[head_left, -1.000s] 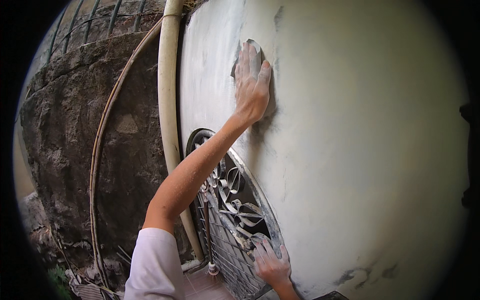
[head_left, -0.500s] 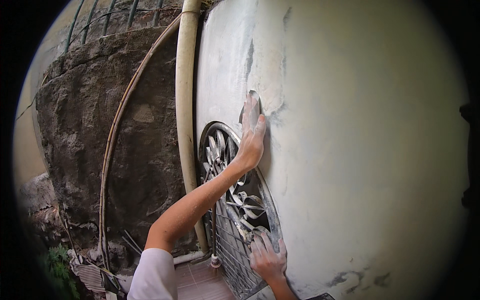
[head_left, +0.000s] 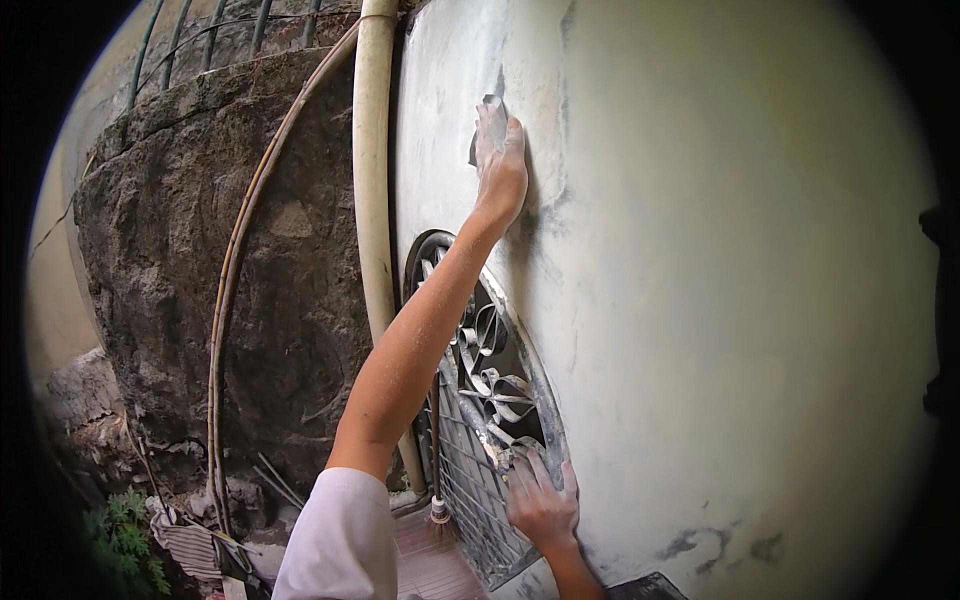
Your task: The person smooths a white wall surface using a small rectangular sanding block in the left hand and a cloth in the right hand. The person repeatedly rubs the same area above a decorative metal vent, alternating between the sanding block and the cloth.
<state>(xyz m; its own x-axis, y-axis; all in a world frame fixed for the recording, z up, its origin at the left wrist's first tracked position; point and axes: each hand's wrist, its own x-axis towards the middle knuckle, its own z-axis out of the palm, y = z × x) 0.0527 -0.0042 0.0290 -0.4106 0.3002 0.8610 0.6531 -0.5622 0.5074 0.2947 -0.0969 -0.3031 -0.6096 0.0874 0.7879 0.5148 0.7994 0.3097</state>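
My left hand (head_left: 500, 165) lies nearly flat against the pale plastered wall (head_left: 720, 280), with a dark thin sheet of sandpaper (head_left: 491, 99) under its palm and fingers. Only the edges of the sheet show past the hand. White dust coats the fingers. Lower down, my right hand (head_left: 542, 505) rests at the inner rim of an arched opening, its dusty fingers hooked on the scrolled metal grille (head_left: 500, 395). The fingertips are partly lost among the metalwork. My left forearm crosses in front of the upper part of the grille.
A cream vertical pipe (head_left: 372, 180) runs beside the wall's left edge. Left of it are a bent cane-like strip (head_left: 228, 290) and a rough dark rock wall (head_left: 150, 250). A broom (head_left: 439, 510) stands by the grille above reddish floor tiles (head_left: 425, 560). Green leaves (head_left: 125, 535) grow lower left.
My left hand has slid up the wall with the sandpaper, and the arm has straightened, covering more of the grille's upper part. My right hand stays at the grille.
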